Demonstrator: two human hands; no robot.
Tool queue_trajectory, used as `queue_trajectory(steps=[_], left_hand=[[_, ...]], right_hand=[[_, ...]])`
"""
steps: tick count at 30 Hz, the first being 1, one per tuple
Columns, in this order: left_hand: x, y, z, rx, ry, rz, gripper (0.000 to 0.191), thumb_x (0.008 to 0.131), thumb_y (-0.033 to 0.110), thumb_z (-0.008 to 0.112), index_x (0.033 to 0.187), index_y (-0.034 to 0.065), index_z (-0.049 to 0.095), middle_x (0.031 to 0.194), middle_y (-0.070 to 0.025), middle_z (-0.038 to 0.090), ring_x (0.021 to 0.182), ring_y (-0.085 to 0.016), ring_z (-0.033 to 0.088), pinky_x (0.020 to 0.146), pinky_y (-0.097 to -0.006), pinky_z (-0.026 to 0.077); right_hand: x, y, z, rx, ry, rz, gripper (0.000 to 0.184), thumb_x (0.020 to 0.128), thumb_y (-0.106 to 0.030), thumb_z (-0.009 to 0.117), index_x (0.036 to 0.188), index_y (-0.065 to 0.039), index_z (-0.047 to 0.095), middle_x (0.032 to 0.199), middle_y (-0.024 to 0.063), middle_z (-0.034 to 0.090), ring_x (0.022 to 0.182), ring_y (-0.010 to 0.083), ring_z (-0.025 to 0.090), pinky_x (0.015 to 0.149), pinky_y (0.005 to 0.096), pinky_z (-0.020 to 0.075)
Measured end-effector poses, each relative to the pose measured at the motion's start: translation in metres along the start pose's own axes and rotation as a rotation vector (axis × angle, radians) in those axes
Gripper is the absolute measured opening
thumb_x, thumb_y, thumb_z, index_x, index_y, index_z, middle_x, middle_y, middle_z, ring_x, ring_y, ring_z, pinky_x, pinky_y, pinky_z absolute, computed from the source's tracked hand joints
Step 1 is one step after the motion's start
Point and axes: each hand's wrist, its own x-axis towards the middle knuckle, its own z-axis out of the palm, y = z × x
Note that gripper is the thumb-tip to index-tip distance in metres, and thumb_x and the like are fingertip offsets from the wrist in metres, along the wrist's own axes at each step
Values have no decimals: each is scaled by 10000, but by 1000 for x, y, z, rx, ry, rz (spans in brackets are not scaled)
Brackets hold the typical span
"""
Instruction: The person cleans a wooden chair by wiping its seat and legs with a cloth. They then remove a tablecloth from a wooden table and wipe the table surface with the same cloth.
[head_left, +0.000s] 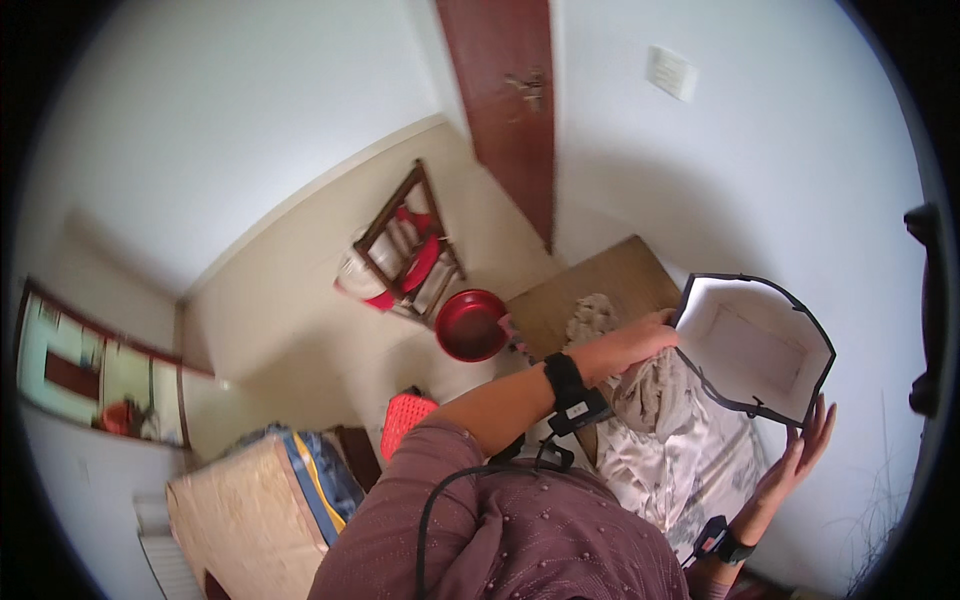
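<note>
A white-lined storage box (750, 345) with dark trim is held up with its mouth facing me, and its inside looks bare. My left hand (649, 341) grips the rim at its left corner. At the lower right corner my right hand (799, 454) cups the outside, thumb below and fingers spread along the edge. Beneath the box and my left hand lies rumpled pale cloth (652, 465), partly hidden by them. Another bunched, knitted-looking cloth (592, 319) rests on the wooden tabletop (600, 274).
A red basin (471, 326) stands beside the table, near a wooden chair (405, 240) bearing red and clear plastic items. A red perforated plastic piece (405, 424) is near my left elbow. The patterned cover (240, 502) lies lower left. Ahead is a brown door (510, 90); white wall (810, 187) bounds the right.
</note>
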Motion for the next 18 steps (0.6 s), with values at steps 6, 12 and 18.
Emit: queue_trajectory(steps=[6, 12, 18], left_hand=[[-151, 3, -82, -236, 489, 135, 390, 883, 140, 586, 1252, 18, 620, 1129, -73, 679, 967, -151, 654, 843, -285, 517], [-347, -88, -115, -68, 1079, 390, 248, 942, 174, 594, 1139, 25, 621, 1010, -73, 666, 964, -184, 654, 868, -331, 529], [-522, -216, -78, -188, 1610, 438, 261, 816, 71, 709, 1066, 31, 644, 1000, -93, 674, 928, -245, 652, 838, -367, 528]], right_hand=[[29, 42, 87, 28, -354, 106, 478, 1023, -206, 548, 1455, -26, 450, 1438, 141, 526, 1275, 263, 539, 1047, 391, 423], [30, 93, 204, 117, -832, 283, 359, 993, -64, 546, 1351, -39, 560, 1302, 61, 617, 1093, 162, 621, 931, 287, 464], [-12, 88, 278, 90, -1335, 168, 310, 960, -24, 587, 1268, -8, 617, 1198, 101, 665, 1090, 187, 625, 959, 315, 492]])
